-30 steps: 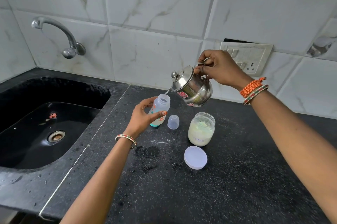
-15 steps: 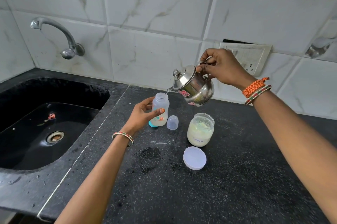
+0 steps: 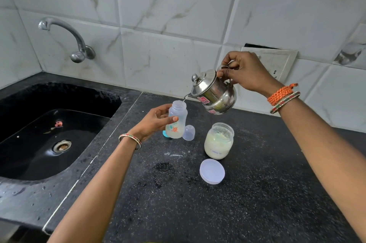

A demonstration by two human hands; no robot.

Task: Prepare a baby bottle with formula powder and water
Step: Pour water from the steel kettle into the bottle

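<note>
Head view, only 1 angle to go on. Mid-pour: right hand [image 3: 244,72] clamped on the handle of a small steel kettle [image 3: 214,94], tipped left so a thin stream drops from the spout into the open mouth of the baby bottle [image 3: 176,119]. Left hand [image 3: 153,122] wrapped around the bottle's waist, holding it upright on the black counter [image 3: 257,193], near the middle and just right of the sink [image 3: 49,134]. Pale liquid low in the bottle (powder probably already in, hard to confirm). Clear cap [image 3: 189,133] just right of the bottle, something teal [image 3: 164,134] peeking out behind its base. Open formula jar [image 3: 218,141] further right, its white lid [image 3: 212,171] lying flat on the near side.

Risks from here: narrow neck plus thin stream, so any wobble of the kettle sends water down the outside. Loose-looking kettle lid could swing open if tipped steeper. Overfilling also possible with no clear view of the level marks. Uncovered jar sits close enough to catch splashes and clump.
</note>
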